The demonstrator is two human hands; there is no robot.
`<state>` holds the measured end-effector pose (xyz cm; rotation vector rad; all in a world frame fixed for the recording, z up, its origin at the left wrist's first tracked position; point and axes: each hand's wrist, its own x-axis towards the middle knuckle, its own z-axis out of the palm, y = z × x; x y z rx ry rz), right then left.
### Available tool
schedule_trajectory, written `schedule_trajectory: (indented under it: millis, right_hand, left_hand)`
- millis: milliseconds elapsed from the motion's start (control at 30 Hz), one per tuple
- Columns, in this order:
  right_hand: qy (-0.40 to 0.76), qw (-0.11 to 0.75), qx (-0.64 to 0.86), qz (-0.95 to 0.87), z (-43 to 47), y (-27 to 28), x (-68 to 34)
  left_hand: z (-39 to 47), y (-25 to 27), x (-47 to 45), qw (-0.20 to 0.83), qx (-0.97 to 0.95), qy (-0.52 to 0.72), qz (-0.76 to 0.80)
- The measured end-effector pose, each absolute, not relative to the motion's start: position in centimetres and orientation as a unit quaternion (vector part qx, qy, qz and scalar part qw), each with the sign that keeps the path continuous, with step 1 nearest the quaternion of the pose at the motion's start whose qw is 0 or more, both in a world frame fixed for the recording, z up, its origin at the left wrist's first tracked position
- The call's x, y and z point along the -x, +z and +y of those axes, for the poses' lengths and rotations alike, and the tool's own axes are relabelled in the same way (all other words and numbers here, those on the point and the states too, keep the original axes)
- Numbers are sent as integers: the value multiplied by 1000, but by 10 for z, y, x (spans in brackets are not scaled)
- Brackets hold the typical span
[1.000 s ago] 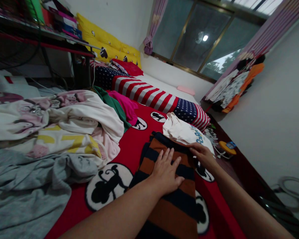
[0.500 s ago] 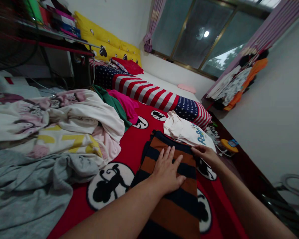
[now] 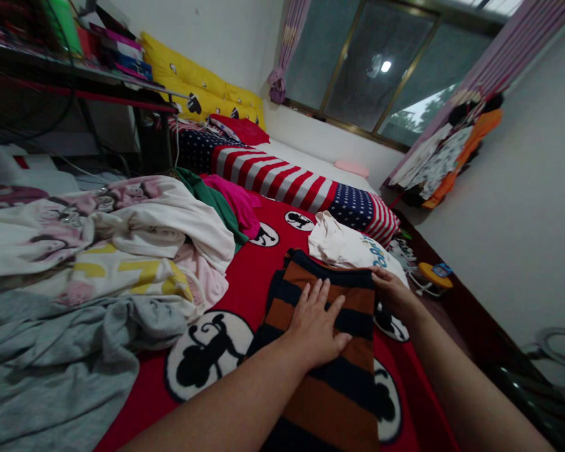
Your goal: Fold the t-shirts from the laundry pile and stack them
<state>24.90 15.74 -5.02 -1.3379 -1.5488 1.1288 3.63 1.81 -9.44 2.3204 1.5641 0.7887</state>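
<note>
A brown and navy striped garment (image 3: pixel 329 392) lies folded into a long panel on the red blanket (image 3: pixel 258 276). Flat on its middle rests my left hand (image 3: pixel 316 323), fingers spread. My right hand (image 3: pixel 390 290) pinches the garment's far right corner, its fingertips closed on the cloth edge. Just beyond that edge is a white T-shirt (image 3: pixel 343 242) with blue lettering, folded. To the left is a heap of loose clothes: a white and pink piece (image 3: pixel 188 220), one with yellow print (image 3: pixel 132 270), and a grey one (image 3: pixel 66 364).
Green (image 3: pixel 207 198) and magenta (image 3: pixel 245 204) cloths lie behind the heap. A bed edge with a stars-and-stripes cover (image 3: pixel 282 172) runs across the back. A cluttered desk (image 3: pixel 122 81) stands at the left. Clothes hang (image 3: pixel 466 150) by the window at the right.
My right hand has shifted slightly right and pulled the garment's far right corner outward, straightening that edge. My left hand has stayed flat in place.
</note>
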Motion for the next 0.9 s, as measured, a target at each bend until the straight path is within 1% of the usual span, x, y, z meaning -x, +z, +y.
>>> schedule_trajectory:
  millis: [67,133,200,233,267,367,433,600,800,833,900]
  right_hand:
    - [316,454,597,-581,158,-54,-246]
    - [197,518,620,-556,149,-54,-237]
    - [149,538,589,-584,130,-50,-218]
    - [146,534,564,-612,117,-49,-205]
    - [170,522,543,-635,103,-49,-191]
    - [302,493,500,-644,68,-58,-152]
    - [334,497,496,-629,55,-70,-137]
    - [329,559,495,-578,54,-92,-140]
    - [342,569,470,-582,55,-97,-145]
    - [342,565,467,-588,54,-97,-144]
    - [342,559,463,-597,53,-98,-142]
  left_hand:
    - [18,-94,-37,123,-793,267,534]
    - [19,-94,-37,125,-793,267,533]
    - [19,-95,-38,123,-792,270,534]
    - [20,-95,-38,122,-791,272,534]
    - [20,-96,-38,122,-791,274,533]
    - [23,-98,-37,130,-794,284,521]
    - [25,-100,-37,143,-789,297,518]
    - [31,-100,-36,176,-758,361,514]
    - [44,-86,-22,286,-626,558,464]
    - [47,-83,-17,292,-600,583,464]
    - [53,-78,-4,260,-553,624,487]
